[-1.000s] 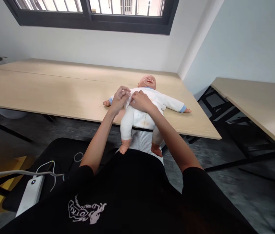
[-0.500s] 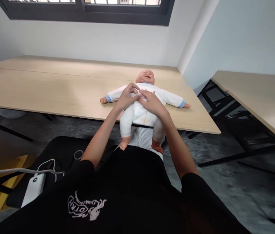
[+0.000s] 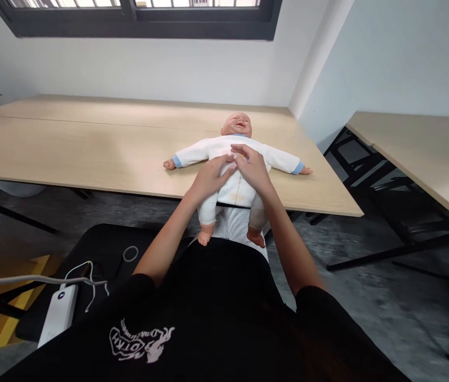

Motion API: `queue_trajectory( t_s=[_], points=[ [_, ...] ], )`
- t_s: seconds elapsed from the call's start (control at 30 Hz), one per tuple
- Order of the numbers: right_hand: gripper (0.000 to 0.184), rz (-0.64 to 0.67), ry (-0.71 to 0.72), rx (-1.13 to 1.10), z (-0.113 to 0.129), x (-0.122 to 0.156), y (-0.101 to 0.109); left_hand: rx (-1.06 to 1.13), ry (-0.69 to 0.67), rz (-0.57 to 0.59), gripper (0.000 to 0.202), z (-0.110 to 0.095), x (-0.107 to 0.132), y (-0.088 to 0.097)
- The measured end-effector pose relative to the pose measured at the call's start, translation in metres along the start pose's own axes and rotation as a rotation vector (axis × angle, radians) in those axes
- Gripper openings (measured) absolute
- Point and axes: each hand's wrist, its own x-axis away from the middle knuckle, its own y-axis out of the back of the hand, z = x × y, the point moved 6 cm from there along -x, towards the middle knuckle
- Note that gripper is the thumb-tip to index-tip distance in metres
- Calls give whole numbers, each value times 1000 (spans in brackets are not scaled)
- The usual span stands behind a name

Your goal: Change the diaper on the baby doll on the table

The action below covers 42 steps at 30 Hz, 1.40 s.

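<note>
The baby doll (image 3: 235,188), in a white outfit with blue cuffs, lies face up on the pale desk (image 3: 108,151), arms spread, 2 feet past the near edge. The left hand (image 3: 212,174) and right hand (image 3: 252,165) meet over its belly, fingers bent; whether either grip pinches cloth, I cannot tell. At lower left, a black seat (image 3: 103,241) bears a white device (image 3: 59,312) and a beaded loop (image 3: 124,257). Another table (image 3: 427,143) stands to the right.

Room on tbl (image 3: 100,148) L of doll (image 3: 234,191), wall (image 3: 148,69) bhnd
</note>
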Motion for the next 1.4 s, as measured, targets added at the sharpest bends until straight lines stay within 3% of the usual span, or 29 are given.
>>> queue_trajectory(
  t_s=[0.23,0.4,0.53,0.67,0.8,0.97,1.03,1.13,1.2,1.27,1.4],
  points=[
    [37,-37,-28,-88,0,2,1,-319,-30,137,41,-13,-2,-14],
    [40,-24,-18,-67,-3,0,1,-368,26,180,46,-18,-2,-16],
    [44,-39,43,128,0,6,0,-378,22,214,55,-18,0,-16],
    [53,-60,44,441,5,30,1,-353,26,238,59,-16,3,-17],
    [63,15,-56,619,6,57,6,-252,23,167,59,-16,10,-13],
    [64,140,-84,606,13,73,16,-73,-6,132,53,-19,15,-3],
    [61,135,-77,570,17,79,23,101,-34,97,46,-22,16,3],
    [50,0,-34,503,25,95,39,332,-18,-109,30,-19,25,19],
    [41,-154,-6,476,29,111,53,290,42,-283,20,-13,39,30],
    [36,-258,6,469,31,126,62,149,88,-357,17,-9,54,32],
    [33,-241,22,470,31,143,53,-74,133,-248,15,-5,71,19]
  ],
)
